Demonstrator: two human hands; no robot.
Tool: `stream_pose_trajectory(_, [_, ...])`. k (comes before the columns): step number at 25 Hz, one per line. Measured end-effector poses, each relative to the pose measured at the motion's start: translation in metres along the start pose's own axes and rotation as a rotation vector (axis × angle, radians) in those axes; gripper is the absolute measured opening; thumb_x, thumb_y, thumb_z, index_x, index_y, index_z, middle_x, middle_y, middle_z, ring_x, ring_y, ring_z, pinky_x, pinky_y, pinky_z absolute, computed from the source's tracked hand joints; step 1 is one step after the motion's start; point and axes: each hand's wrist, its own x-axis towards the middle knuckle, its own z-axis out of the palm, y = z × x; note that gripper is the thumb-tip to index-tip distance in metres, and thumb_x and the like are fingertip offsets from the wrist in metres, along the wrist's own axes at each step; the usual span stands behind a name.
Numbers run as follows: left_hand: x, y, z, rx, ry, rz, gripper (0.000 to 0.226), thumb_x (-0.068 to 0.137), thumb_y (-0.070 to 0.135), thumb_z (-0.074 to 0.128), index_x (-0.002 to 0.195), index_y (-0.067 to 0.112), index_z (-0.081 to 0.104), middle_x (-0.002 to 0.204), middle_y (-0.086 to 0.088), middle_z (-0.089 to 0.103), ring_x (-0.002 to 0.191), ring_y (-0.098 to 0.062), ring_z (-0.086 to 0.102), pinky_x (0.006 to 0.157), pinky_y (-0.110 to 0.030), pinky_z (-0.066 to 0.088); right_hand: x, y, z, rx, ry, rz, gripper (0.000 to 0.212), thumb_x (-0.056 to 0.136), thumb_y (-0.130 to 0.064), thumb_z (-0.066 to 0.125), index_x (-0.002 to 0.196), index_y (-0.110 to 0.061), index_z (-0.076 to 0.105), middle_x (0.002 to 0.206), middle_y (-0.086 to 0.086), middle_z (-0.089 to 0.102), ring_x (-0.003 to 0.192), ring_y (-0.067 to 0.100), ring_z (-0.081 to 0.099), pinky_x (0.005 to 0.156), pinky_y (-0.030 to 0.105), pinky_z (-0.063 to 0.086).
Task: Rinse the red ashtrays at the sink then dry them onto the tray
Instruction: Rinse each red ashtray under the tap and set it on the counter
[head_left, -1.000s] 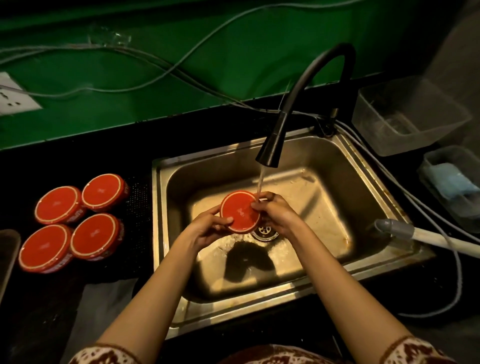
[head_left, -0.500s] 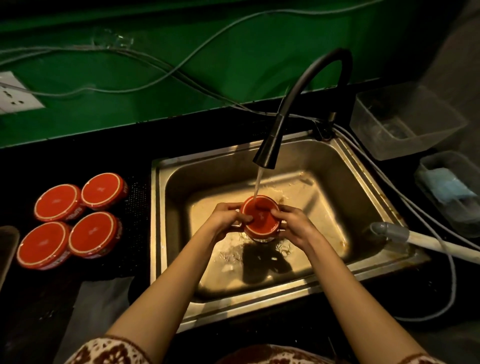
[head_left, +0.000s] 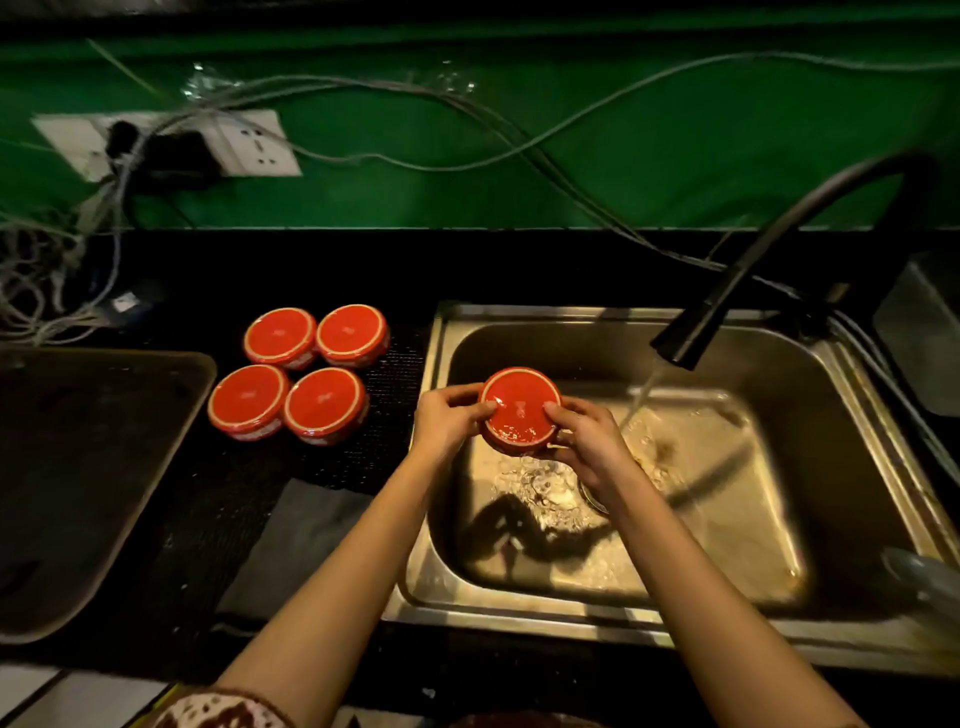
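I hold a wet red ashtray upside down over the left part of the steel sink. My left hand grips its left side and my right hand grips its right side. Water runs from the black tap to the right of the ashtray and misses it. Several more red ashtrays sit upside down in a cluster on the black counter left of the sink. A dark tray lies at the far left.
A grey cloth lies on the counter in front of the ashtray cluster. Cables and a wall socket run along the green wall behind. A clear plastic container stands right of the tap. A hose end rests on the sink's right rim.
The ashtray was turned upside down and moved left, out of the water stream. The view has swung left, bringing the tray and the socket into sight.
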Motion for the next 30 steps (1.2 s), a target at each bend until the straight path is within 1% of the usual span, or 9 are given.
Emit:
stream_pose_trajectory(3, [0.000,0.005,-0.043,0.059,0.159,0.140,0.027,0.081,0.009,0.069,0.108,0.008,0.070,0.101,-0.008,0.072,0.096,-0.023,0.068,0.088,-0.041,0.055,0.012,-0.004,0.047,-0.018,-0.056,0.017,0.027,0.092,-0.009,0.057,0.117,-0.003,0.051,0.103,0.016,0.061,0.087,0.031,0.063,0.064,0.046,0.056])
stream_pose_trajectory(5, [0.002,0.009,-0.076,0.230,0.273,0.238,0.024,0.084,0.007,0.064,0.107,0.007,0.070,0.099,-0.006,0.071,0.095,-0.020,0.067,0.089,-0.035,0.052,0.019,-0.007,0.082,-0.041,-0.042,0.036,0.024,0.092,-0.008,0.057,0.114,-0.003,0.050,0.091,0.011,0.061,0.074,0.024,0.061,0.060,0.044,0.056])
stream_pose_trajectory(7, [0.008,0.012,-0.109,0.404,0.385,0.296,0.026,0.084,0.004,0.060,0.106,0.010,0.071,0.095,-0.010,0.072,0.089,-0.025,0.068,0.083,-0.036,0.053,0.028,-0.005,0.115,-0.071,0.004,0.045,0.030,0.091,-0.008,0.058,0.118,0.002,0.049,0.081,0.010,0.056,0.064,0.020,0.056,0.041,0.032,0.052])
stream_pose_trajectory(9, [0.020,0.014,-0.133,0.597,0.426,0.334,0.030,0.080,0.003,0.058,0.106,0.011,0.071,0.097,-0.013,0.073,0.089,-0.028,0.068,0.083,-0.036,0.053,0.036,-0.001,0.136,-0.069,0.053,0.055,0.035,0.091,-0.009,0.059,0.121,0.004,0.048,0.083,0.013,0.054,0.071,0.027,0.058,0.043,0.031,0.052])
stream_pose_trajectory(12, [0.050,0.011,-0.161,0.846,0.399,0.403,0.040,0.077,0.001,0.059,0.115,0.011,0.067,0.113,-0.013,0.067,0.103,-0.027,0.063,0.089,-0.032,0.049,0.047,0.002,0.161,-0.095,0.119,0.067,0.030,0.091,-0.011,0.060,0.116,0.001,0.050,0.108,0.022,0.060,0.101,0.038,0.061,0.069,0.055,0.055])
stream_pose_trajectory(17, [0.099,0.025,-0.169,1.110,0.168,0.347,0.055,0.085,0.015,0.062,0.137,0.024,0.048,0.152,-0.009,0.031,0.142,-0.030,0.021,0.116,-0.047,0.021,0.062,0.003,0.181,-0.124,0.205,0.073,0.016,0.091,-0.013,0.060,0.103,-0.006,0.052,0.112,0.023,0.060,0.102,0.040,0.061,0.067,0.052,0.056])
stream_pose_trajectory(22, [0.122,0.038,-0.179,1.252,0.024,0.287,0.062,0.087,0.033,0.062,0.142,0.039,0.035,0.158,0.002,0.016,0.146,-0.026,0.011,0.113,-0.058,0.012,0.073,0.011,0.184,-0.205,0.256,0.066,0.035,0.091,-0.023,0.061,0.118,-0.002,0.052,0.111,0.017,0.060,0.094,0.035,0.063,0.054,0.040,0.058])
stream_pose_trajectory(26, [0.133,0.031,-0.186,1.292,0.101,0.350,0.057,0.091,0.038,0.055,0.144,0.039,0.032,0.158,0.003,0.016,0.146,-0.025,0.012,0.112,-0.058,0.019,0.084,0.011,0.196,-0.300,0.335,-0.012,0.032,0.089,-0.030,0.062,0.110,-0.006,0.056,0.104,0.010,0.056,0.091,0.028,0.061,0.070,0.046,0.059])
stream_pose_trajectory(30, [0.144,0.033,-0.192,1.263,0.166,0.319,0.055,0.092,0.036,0.054,0.143,0.036,0.034,0.158,0.000,0.019,0.145,-0.027,0.014,0.111,-0.061,0.019,0.092,0.014,0.221,-0.425,0.406,-0.131,0.033,0.086,-0.035,0.064,0.104,-0.007,0.061,0.111,0.017,0.061,0.094,0.034,0.063,0.078,0.050,0.055])
